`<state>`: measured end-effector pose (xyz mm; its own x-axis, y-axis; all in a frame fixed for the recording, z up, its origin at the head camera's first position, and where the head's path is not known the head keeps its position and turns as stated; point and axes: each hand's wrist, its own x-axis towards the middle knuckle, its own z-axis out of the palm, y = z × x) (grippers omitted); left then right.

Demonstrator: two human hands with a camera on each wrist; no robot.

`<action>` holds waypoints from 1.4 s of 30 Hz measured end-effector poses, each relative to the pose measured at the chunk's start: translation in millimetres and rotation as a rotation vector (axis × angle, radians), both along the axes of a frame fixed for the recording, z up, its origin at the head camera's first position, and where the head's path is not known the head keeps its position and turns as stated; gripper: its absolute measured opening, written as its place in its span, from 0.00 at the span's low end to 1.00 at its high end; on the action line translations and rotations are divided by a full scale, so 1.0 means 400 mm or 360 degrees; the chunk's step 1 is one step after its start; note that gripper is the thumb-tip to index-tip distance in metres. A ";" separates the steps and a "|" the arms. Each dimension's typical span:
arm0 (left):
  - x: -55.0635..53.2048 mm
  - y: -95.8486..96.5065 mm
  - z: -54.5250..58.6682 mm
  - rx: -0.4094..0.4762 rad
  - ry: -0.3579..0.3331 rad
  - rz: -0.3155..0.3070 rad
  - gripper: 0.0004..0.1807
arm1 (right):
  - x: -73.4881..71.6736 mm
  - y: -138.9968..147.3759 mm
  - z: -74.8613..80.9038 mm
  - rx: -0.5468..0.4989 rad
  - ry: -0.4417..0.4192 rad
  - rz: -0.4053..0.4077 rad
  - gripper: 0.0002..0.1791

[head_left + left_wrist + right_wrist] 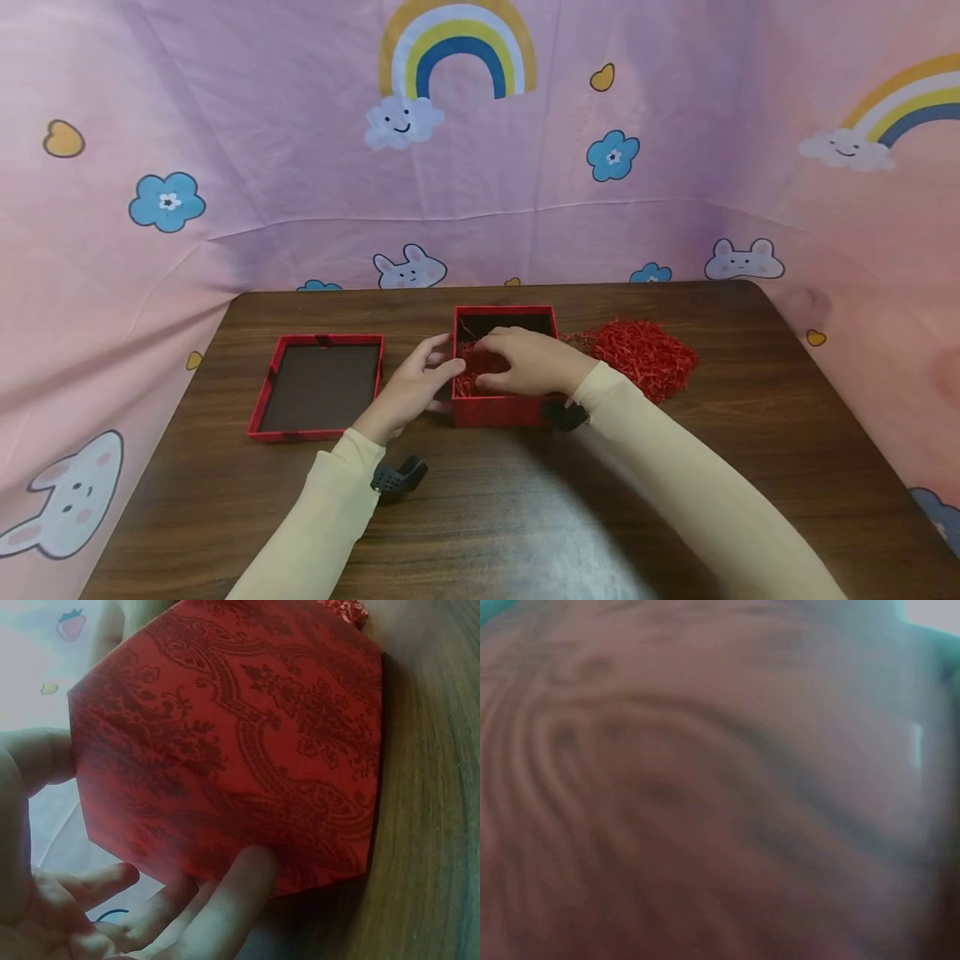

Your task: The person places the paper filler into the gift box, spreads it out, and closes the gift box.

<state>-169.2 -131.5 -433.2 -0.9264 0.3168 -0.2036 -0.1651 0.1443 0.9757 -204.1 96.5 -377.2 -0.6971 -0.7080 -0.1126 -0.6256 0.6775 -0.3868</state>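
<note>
A red box (498, 412) with a dark floral pattern and a black inside stands uncovered on the table. Red shredded paper (466, 382) lies within it. My left hand (408, 387) is spread along the box's left side. Its thumb is at the rim, and in the left wrist view a fingertip (259, 866) rests against the patterned wall (225, 750). Reaching in over the right side, my right hand (534, 362) is bent down into the box, thumb and forefinger apart over the shreds. Its other fingers are hidden. The right wrist view is only a dark blur.
A loose heap of red shredded paper (648, 358) sits right of the box, some strands trailing toward it. To the left lies a shallow red-rimmed lid (300, 435), black inside facing up. A printed cloth (480, 183) hangs behind the wooden table (480, 533).
</note>
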 end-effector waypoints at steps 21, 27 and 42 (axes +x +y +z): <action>0.008 0.001 -0.008 -0.0029 -0.0001 0.0042 0.39 | 0.014 0.457 0.037 -0.0435 -0.0023 -0.0643 0.37; 0.008 -0.002 -0.009 -0.0010 -0.0001 0.0047 0.39 | 0.013 0.554 -0.003 -0.0415 -0.0049 -0.0729 0.46; 0.008 -0.002 -0.006 -0.0007 -0.0017 0.0064 0.38 | -0.001 0.574 -0.121 -0.0290 -0.0242 -0.0688 0.59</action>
